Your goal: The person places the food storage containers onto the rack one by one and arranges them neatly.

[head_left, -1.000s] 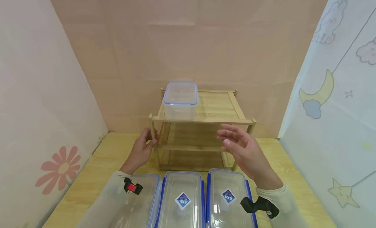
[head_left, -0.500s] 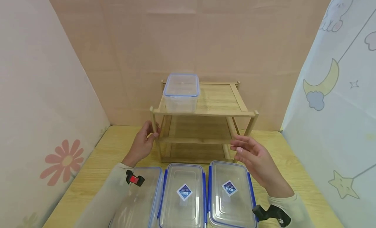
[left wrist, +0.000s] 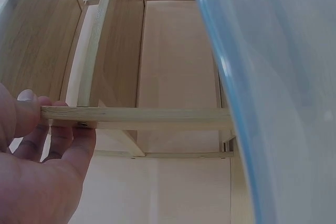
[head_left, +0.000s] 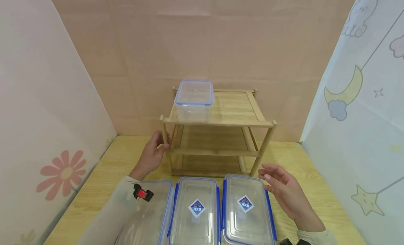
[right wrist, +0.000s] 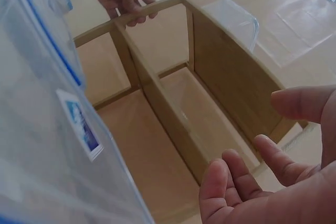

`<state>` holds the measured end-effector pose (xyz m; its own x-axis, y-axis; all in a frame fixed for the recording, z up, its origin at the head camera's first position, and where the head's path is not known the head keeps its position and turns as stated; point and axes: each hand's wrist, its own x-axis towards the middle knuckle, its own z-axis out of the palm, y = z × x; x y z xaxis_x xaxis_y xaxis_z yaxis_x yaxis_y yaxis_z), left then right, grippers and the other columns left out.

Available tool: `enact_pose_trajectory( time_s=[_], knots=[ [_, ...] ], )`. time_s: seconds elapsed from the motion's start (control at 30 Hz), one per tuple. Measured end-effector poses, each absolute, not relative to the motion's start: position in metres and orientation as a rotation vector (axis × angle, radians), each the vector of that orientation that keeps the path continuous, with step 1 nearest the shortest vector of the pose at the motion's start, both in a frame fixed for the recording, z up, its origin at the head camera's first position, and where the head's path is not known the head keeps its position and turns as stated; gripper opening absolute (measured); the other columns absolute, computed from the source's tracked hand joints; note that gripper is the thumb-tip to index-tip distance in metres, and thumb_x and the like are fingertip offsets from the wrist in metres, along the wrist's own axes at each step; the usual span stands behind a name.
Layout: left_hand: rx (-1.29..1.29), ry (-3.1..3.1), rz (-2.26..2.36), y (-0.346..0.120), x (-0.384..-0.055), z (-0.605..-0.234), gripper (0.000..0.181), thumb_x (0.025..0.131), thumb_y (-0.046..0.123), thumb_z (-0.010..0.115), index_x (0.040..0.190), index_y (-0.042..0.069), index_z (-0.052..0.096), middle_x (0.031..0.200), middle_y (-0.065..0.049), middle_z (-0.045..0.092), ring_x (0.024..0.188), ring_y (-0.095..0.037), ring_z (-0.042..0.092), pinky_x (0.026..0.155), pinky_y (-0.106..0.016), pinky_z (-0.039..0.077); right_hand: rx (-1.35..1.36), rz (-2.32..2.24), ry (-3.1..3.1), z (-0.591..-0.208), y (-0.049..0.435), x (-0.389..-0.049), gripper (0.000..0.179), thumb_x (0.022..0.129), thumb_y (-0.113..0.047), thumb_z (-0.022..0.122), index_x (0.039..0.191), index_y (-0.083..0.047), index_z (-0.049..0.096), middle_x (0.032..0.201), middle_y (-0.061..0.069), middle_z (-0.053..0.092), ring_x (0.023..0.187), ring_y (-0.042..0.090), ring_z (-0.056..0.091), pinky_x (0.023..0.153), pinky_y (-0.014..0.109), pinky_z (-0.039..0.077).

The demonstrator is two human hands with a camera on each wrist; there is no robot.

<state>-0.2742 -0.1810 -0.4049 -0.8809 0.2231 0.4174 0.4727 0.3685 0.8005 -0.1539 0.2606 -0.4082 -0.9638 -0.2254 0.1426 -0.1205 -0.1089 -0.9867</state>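
Note:
A wooden shelf rack (head_left: 217,152) stands on the table, its top board carrying a clear lidded container (head_left: 194,94) at the left. My left hand (head_left: 150,154) grips the rack's front left post, thumb in front and fingers behind it, as the left wrist view confirms. My right hand (head_left: 285,189) hovers to the right of the rack's front right post, fingers loosely bent, holding nothing. Close to it lies a clear container with blue clips (head_left: 247,217). Another blue-clipped container (head_left: 195,217) is in the middle, and a container with a pale blue rim (head_left: 148,210) sits partly under my left forearm.
Pale wood table (head_left: 318,203) extends on both sides of the rack. A brown backdrop (head_left: 202,38) rises behind it. Light printed panels flank the table, one with a flower (head_left: 66,173), the other with a moon (head_left: 347,88).
My right hand has moved down and to the right, away from the rack's front right post. My left hand keeps its grip on the left post. The head view has shifted slightly.

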Motion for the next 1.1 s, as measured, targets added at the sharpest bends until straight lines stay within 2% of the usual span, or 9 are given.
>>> enact_pose_trajectory(
  time_s=[0.17, 0.37, 0.53, 0.63, 0.8, 0.93, 1.1],
  knots=[
    [-0.62, -2.388, -1.543, -0.182, -0.271, -0.405, 0.024, 0.103, 0.009, 0.051, 0.127, 0.007, 0.047, 0.119, -0.014, 0.06, 0.114, -0.028, 0.059, 0.089, -0.049, 0.052, -0.347, -2.234, 2.06, -0.419, 0.268, -0.147, 0.031, 0.104, -0.005, 0.047, 0.134, -0.01, 0.052, 0.122, -0.003, 0.064, 0.111, 0.012, 0.062, 0.087, 0.031, 0.053],
    [-0.621, -2.402, -1.528, -0.184, -0.27, -0.405, 0.022, 0.104, 0.012, 0.051, 0.125, 0.011, 0.047, 0.118, -0.012, 0.06, 0.116, -0.025, 0.059, 0.09, -0.049, 0.052, -0.253, -2.217, 2.102, -0.43, 0.275, -0.142, 0.032, 0.103, -0.007, 0.05, 0.135, -0.009, 0.051, 0.121, -0.002, 0.064, 0.107, 0.008, 0.063, 0.084, 0.03, 0.053],
    [-0.621, -2.414, -1.531, -0.188, -0.27, -0.408, 0.023, 0.104, 0.013, 0.05, 0.127, 0.013, 0.046, 0.121, -0.011, 0.059, 0.123, -0.025, 0.056, 0.095, -0.052, 0.049, -0.129, -2.163, 2.14, -0.442, 0.28, -0.137, 0.034, 0.102, -0.011, 0.053, 0.136, -0.008, 0.05, 0.12, -0.007, 0.063, 0.107, 0.009, 0.063, 0.085, 0.03, 0.054],
    [-0.609, -2.42, -1.541, -0.188, -0.268, -0.409, 0.023, 0.104, 0.014, 0.05, 0.126, 0.017, 0.046, 0.122, -0.01, 0.059, 0.125, -0.024, 0.056, 0.097, -0.054, 0.049, -0.052, -2.135, 2.163, -0.448, 0.282, -0.133, 0.034, 0.101, -0.013, 0.055, 0.135, -0.008, 0.051, 0.12, -0.01, 0.063, 0.108, 0.01, 0.063, 0.084, 0.031, 0.054],
    [-0.606, -2.418, -1.534, -0.188, -0.267, -0.411, 0.025, 0.104, 0.013, 0.05, 0.126, 0.021, 0.046, 0.12, -0.009, 0.06, 0.125, -0.025, 0.056, 0.097, -0.055, 0.049, 0.067, -2.077, 2.22, -0.457, 0.283, -0.129, 0.035, 0.1, -0.016, 0.058, 0.134, -0.008, 0.052, 0.119, -0.007, 0.063, 0.105, 0.01, 0.063, 0.084, 0.031, 0.055],
    [-0.616, -2.406, -1.542, -0.189, -0.268, -0.412, 0.026, 0.104, 0.011, 0.05, 0.127, 0.02, 0.046, 0.119, -0.01, 0.06, 0.124, -0.025, 0.056, 0.097, -0.054, 0.05, 0.095, -2.05, 2.255, -0.466, 0.284, -0.128, 0.035, 0.1, -0.017, 0.058, 0.133, -0.005, 0.052, 0.113, -0.004, 0.062, 0.1, 0.01, 0.062, 0.082, 0.032, 0.055],
    [-0.644, -2.38, -1.534, -0.189, -0.269, -0.414, 0.024, 0.103, 0.012, 0.051, 0.127, 0.01, 0.047, 0.117, -0.011, 0.06, 0.115, -0.022, 0.059, 0.09, -0.047, 0.052, 0.122, -2.033, 2.271, -0.476, 0.284, -0.128, 0.038, 0.1, -0.016, 0.059, 0.133, -0.002, 0.049, 0.102, -0.004, 0.06, 0.093, 0.011, 0.06, 0.078, 0.031, 0.054]
  ],
)
